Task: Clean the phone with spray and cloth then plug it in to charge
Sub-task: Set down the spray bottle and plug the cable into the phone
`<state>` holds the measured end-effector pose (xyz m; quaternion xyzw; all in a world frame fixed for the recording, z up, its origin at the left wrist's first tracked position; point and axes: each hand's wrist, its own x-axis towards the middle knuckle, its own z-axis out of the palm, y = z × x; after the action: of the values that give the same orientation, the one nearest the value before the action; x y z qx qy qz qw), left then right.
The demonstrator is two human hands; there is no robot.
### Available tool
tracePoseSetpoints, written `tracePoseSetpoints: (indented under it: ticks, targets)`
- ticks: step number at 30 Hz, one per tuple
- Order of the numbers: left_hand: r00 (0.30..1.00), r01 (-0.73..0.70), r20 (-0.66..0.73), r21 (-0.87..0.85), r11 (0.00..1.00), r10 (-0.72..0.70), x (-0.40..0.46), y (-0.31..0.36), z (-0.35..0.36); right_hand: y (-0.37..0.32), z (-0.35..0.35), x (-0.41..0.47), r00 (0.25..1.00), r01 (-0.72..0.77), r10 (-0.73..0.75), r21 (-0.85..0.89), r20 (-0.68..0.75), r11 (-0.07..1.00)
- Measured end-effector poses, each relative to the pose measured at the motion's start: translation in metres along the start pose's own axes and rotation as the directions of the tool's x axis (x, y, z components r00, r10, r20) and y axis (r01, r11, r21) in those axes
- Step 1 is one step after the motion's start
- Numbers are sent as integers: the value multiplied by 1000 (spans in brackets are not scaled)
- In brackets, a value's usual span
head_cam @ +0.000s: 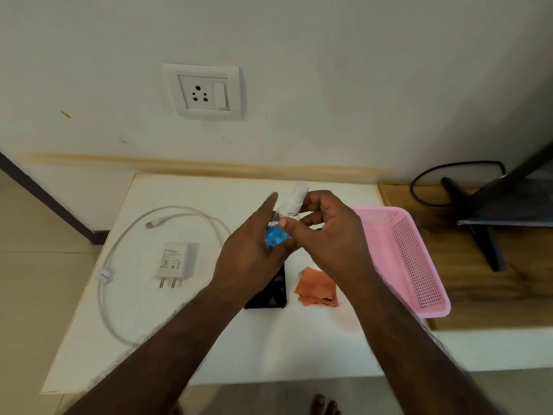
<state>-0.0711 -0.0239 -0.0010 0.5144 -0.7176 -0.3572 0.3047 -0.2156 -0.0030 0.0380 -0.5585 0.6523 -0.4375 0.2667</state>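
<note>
At the centre of the frame, above a white table (269, 348), both hands hold a small spray bottle (276, 238) with a blue lower part and a white top. The left hand (254, 253) wraps the blue body from the left, its fingers curled round it while the forefinger sticks straight up beside the bottle's neck. The right hand (326, 235) comes in from the right, thumb pressed on the bottle just above the blue part and fingers bent round the white top; whether they pinch a cap there cannot be told.

Just below the hands, a black phone (273, 293) lies flat on the table, its upper half hidden by the left wrist. Right of it, near but apart, an orange cloth (317, 287) lies crumpled. Further right a pink perforated basket (419, 265) sits at the table's right edge.

Left of centre a white charger plug (175, 263) lies on its side, pins pointing toward the bottom of the frame, inside the loop of a white cable (107, 265). On the wall, upper left of centre, is a white socket (205, 92) with a switch. At the far right, a black stand and cord rest on a wooden surface (478, 280).
</note>
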Motion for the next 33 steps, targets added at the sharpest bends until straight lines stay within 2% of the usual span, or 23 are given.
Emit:
tracePoseSetpoints:
  ticks: [3,8,13,19,25,33]
  targets:
    - [998,54,35,65,996,-56,5,-5,-1,9,-6,5,999,-27,23,-88,-45,996]
    - [996,32,-84,138,990,-21,4,-21,-16,33,-17,15,995,-77,59,-237,-80,969]
    - [994,47,-106,144,988,-32,7,-32,-24,51,-17,21,995,-83,60,-349,-77,933]
    - [994,86,-89,222,971,-67,7,-44,-36,56,-18,23,995,-76,45,-369,-91,927]
    - [988,149,-92,285,947,-128,8,-55,-51,53,-16,19,991,-133,115,-347,-72,928]
    - [971,237,-117,345,908,-209,11,-71,-69,40,-20,12,992,-127,128,-339,-18,932]
